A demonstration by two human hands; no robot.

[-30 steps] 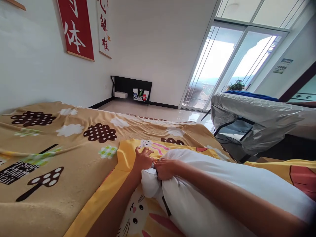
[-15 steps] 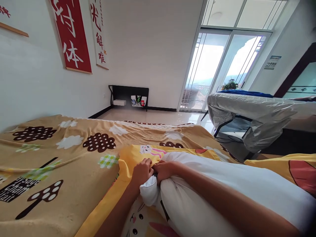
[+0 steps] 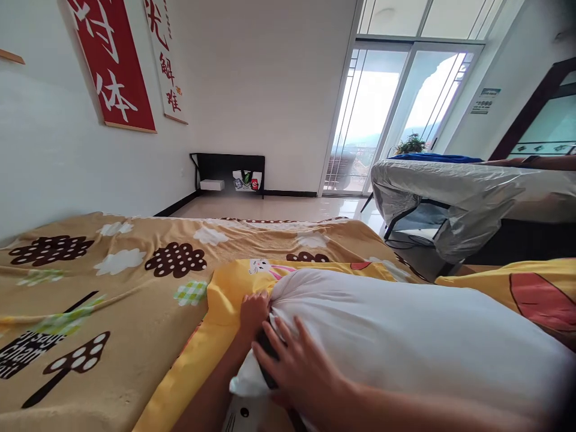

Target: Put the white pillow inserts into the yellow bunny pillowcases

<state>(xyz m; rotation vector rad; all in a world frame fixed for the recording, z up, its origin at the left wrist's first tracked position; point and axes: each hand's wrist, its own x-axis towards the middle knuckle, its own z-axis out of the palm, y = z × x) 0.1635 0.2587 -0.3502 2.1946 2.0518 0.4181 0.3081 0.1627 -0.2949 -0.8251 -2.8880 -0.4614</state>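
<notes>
A plump white pillow (image 3: 396, 318) lies across a yellow pillowcase (image 3: 225, 294) printed with cartoon rabbits. My left hand (image 3: 255, 309) is closed at the pillow's left end, where the white cloth gathers into creases; its fingertips are partly hidden. Just nearer to me, my right hand (image 3: 301, 363) rests on the pillow with its fingers spread. A black patch (image 3: 267, 354) shows between that hand and a loose white corner (image 3: 248, 377) of the pillow. Part of a printed rabbit face is visible below the corner.
A tan blanket (image 3: 135, 336) with clouds and mushrooms covers the bed. At right stands a plastic-wrapped table (image 3: 432, 177) with blue cloth (image 3: 432, 158) and a person's forearm (image 3: 535, 162) on it. A black shelf (image 3: 225, 162) is by the far wall, left of glass doors (image 3: 382, 114).
My right hand has left its place beside the left hand, come nearer to me and spread open on the pillow. The left hand stays closed at the pillow end. The view has shifted slightly.
</notes>
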